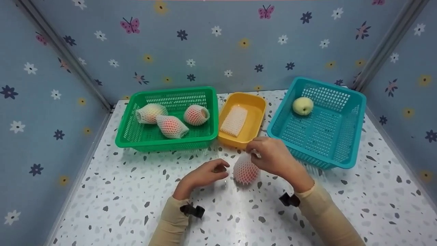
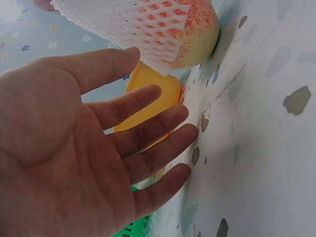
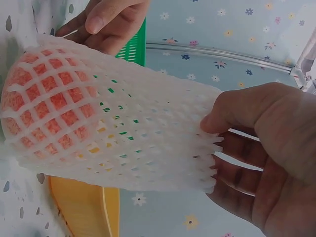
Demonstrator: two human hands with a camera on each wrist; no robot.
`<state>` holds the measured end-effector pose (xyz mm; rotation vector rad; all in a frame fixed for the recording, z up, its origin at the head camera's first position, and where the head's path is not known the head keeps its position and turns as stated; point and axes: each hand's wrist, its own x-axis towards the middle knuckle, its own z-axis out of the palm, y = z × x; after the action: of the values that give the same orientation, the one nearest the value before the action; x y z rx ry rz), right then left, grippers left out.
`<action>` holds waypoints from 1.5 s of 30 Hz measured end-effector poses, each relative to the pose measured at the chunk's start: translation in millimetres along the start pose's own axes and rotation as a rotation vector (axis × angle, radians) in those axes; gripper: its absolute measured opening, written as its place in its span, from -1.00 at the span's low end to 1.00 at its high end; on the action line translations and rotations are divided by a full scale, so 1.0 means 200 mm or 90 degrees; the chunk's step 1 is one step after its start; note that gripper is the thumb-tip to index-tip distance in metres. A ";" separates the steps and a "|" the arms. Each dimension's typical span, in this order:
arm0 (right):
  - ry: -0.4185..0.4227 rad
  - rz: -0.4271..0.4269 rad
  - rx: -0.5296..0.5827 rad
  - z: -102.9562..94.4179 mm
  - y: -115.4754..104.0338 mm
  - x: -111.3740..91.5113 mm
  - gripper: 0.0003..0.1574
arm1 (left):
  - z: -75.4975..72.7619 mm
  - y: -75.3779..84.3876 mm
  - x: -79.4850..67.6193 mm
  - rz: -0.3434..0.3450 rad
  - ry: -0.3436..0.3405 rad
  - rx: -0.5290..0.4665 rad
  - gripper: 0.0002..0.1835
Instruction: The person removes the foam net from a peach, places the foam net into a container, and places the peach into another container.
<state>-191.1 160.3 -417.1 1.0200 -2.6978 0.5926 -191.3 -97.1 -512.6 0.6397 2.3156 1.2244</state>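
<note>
Hands: right hand (image 1: 271, 155) pinched the upper end of a white foam net (image 3: 182, 143); left hand (image 1: 206, 173) lay loosely spread, just beside the fruit (image 2: 203, 37), gripping nothing.
Fruit: reddish-yellow, netted, on the table (image 1: 116, 205) between both hands, near the yellow tray (image 1: 255, 118).
Handling: fruit judged firm, easily bruised, best cupped round its sides; net judged light, soft, stretchy, best held by the rim.
Axis: net ran roughly upright, rim uppermost; fruit's bare end pointed down.
</note>
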 end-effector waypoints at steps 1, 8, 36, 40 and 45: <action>0.001 -0.002 -0.002 0.00 0.00 0.00 -0.79 | 0.00 0.00 0.00 -0.003 -0.001 -0.002 -0.64; 0.024 -0.026 -0.006 -0.01 0.01 -0.01 -0.78 | 0.00 0.01 0.00 -0.015 -0.002 -0.009 -0.63; 0.083 -0.045 0.034 -0.11 0.05 -0.03 -0.72 | 0.00 0.01 -0.01 -0.028 -0.018 0.006 -0.61; 0.089 -0.041 0.040 -0.13 0.06 -0.03 -0.74 | 0.00 0.01 -0.01 -0.029 -0.014 0.013 -0.60; 0.095 -0.046 0.039 -0.15 0.08 -0.02 -0.76 | 0.01 0.01 0.00 -0.027 -0.014 0.010 -0.61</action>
<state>-197.4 185.4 -396.6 1.0407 -2.5173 0.7123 -189.1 -95.1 -510.9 0.6024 2.3101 1.1758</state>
